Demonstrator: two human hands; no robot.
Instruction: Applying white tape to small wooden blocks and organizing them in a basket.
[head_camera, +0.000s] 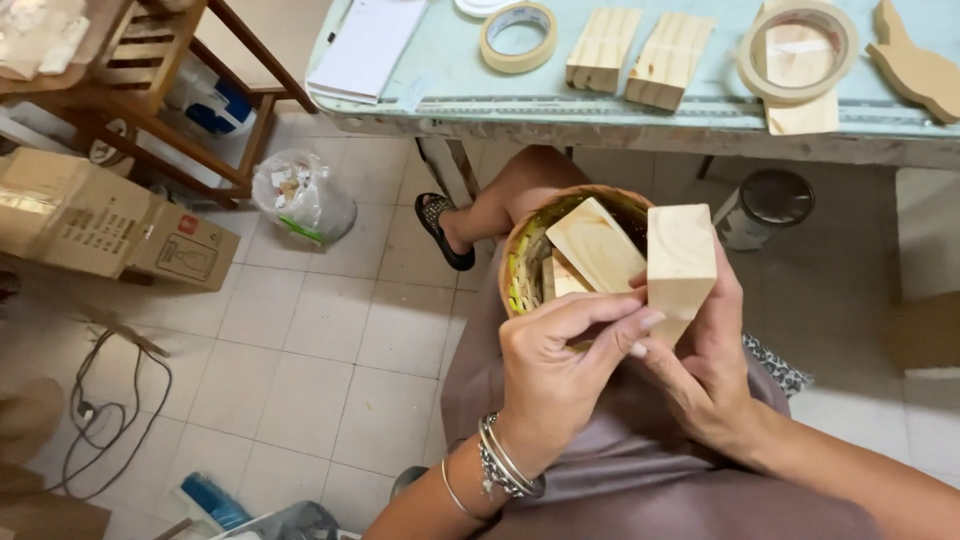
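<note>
Two hands meet over my lap, and both are on the same pale, square-ended pine block (681, 262). My right hand (712, 375) wraps it from behind and below, fingers curled shut around its lower part so the block stands upright with its clean end face turned up toward me, where I can look it over. My left hand (556, 372) comes in from the side with its fingertips (640, 322) drawn together, pinching at the block's lower edge, which steadies it against the right palm; the bangles on that wrist hang loose. Just behind the block, resting on my knees, sits a round woven basket with green and yellow strands (520, 262), tipped slightly toward me, so the wedge-shaped pale wood offcuts (592, 245) inside lean against its wall within easy reach. The block I hold is above the basket's near rim, touching my hands only as far as I can tell. Beyond my knees the pale green worktop (450, 60) carries two more grooved pine blocks (640, 52) lying flat side by side, a roll of cream masking tape (518, 36), a larger tape roll on a flat wood piece (797, 50), and a wooden animal-shaped cutout (915, 62) at the far right edge, all well apart from my hands.
</note>
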